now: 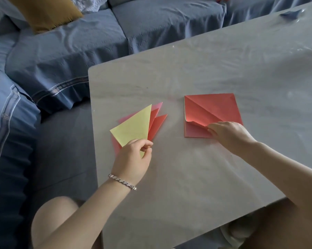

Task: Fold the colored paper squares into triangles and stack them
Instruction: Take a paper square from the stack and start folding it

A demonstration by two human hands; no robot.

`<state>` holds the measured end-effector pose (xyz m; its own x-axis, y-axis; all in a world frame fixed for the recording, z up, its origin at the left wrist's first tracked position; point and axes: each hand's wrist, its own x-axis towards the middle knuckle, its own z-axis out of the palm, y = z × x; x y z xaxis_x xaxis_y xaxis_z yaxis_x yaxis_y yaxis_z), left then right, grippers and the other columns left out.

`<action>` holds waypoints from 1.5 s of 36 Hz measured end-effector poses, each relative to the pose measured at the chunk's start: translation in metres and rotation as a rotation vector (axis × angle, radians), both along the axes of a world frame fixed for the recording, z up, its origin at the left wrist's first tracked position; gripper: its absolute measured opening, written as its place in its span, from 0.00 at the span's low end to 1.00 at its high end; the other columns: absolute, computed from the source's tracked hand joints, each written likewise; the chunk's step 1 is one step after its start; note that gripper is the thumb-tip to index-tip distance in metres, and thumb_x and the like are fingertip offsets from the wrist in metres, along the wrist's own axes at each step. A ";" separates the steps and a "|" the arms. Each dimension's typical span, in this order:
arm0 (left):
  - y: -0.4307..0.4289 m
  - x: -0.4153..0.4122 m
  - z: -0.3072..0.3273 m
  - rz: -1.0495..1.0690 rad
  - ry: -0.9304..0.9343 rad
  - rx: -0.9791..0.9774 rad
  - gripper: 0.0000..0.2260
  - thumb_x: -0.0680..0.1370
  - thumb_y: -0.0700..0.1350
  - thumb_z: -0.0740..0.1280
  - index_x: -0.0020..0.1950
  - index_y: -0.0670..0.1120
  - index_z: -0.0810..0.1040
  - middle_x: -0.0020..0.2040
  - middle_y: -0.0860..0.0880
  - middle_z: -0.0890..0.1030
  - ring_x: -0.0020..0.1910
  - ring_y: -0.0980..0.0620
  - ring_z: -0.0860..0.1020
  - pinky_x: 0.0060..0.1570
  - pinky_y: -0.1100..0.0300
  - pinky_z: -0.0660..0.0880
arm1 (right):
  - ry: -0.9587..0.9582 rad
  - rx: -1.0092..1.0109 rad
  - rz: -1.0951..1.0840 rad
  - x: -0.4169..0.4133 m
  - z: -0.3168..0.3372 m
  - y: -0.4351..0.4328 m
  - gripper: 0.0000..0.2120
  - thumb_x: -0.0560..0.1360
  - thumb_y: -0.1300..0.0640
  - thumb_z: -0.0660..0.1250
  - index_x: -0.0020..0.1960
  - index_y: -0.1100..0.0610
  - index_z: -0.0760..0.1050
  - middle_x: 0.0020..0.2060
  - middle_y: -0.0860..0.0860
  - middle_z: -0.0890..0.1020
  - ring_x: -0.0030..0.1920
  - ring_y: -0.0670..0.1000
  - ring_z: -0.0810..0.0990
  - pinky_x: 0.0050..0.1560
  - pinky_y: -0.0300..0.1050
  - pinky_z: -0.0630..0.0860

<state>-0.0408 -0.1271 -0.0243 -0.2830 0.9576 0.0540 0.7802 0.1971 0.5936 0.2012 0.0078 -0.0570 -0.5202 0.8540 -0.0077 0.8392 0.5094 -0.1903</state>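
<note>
- A yellow triangle (pixel 132 126) is held just above the table (pixel 187 177), close to its left edge; the near corner is pinched between the curled thumb and fingers of the left hand (pixel 133 159).
- The sharp tip of the yellow triangle is directed toward the table's far edge, so the long axis runs from the hand away from the person.
- A fan of red and pink triangles (pixel 157 124) is seen lying flat beneath and beside it, spread to the right; their tips are likewise pointed toward the far edge, tilted slightly right.
- A stack of squares (pixel 194 132) is placed near the middle of the table, well apart from the fan, with its sides roughly parallel to the table's left edge.
- The top red sheet (pixel 214 108) is marked by a diagonal crease from its far-left corner toward its near-right corner.
- The near-left part of that sheet is gripped by the curled fingers of the right hand (pixel 228 133) and is lifted and curled above the stack.
- A bracelet (pixel 122 181) is worn on the left wrist.
- A blue sofa (pixel 79 42) with a mustard cushion (pixel 44 11) is visible beyond the far-left corner.
</note>
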 end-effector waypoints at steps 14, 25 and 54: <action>-0.003 0.002 0.001 -0.016 -0.064 -0.050 0.06 0.76 0.40 0.65 0.49 0.47 0.80 0.44 0.56 0.78 0.36 0.66 0.73 0.38 0.79 0.67 | 0.293 -0.030 -0.108 -0.006 -0.002 -0.021 0.06 0.73 0.62 0.68 0.49 0.62 0.79 0.42 0.58 0.82 0.44 0.61 0.79 0.45 0.52 0.75; 0.001 0.012 -0.002 0.021 -0.248 -0.199 0.16 0.77 0.53 0.62 0.60 0.46 0.75 0.43 0.59 0.78 0.44 0.59 0.78 0.47 0.67 0.72 | 0.588 0.045 0.045 -0.015 0.013 -0.061 0.06 0.64 0.63 0.77 0.40 0.57 0.84 0.34 0.50 0.83 0.35 0.51 0.81 0.40 0.42 0.73; 0.024 -0.005 0.003 0.473 -0.539 -0.133 0.11 0.69 0.38 0.70 0.51 0.42 0.76 0.41 0.49 0.80 0.36 0.49 0.77 0.36 0.61 0.72 | 0.534 0.153 0.289 0.012 -0.024 -0.088 0.15 0.78 0.51 0.59 0.47 0.57 0.83 0.46 0.49 0.83 0.49 0.47 0.78 0.51 0.43 0.74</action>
<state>-0.0461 -0.1032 -0.0217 -0.6225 0.7152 -0.3177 0.1994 0.5375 0.8193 0.2134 -0.0806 -0.0811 -0.6289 0.6489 0.4283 0.4723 0.7564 -0.4525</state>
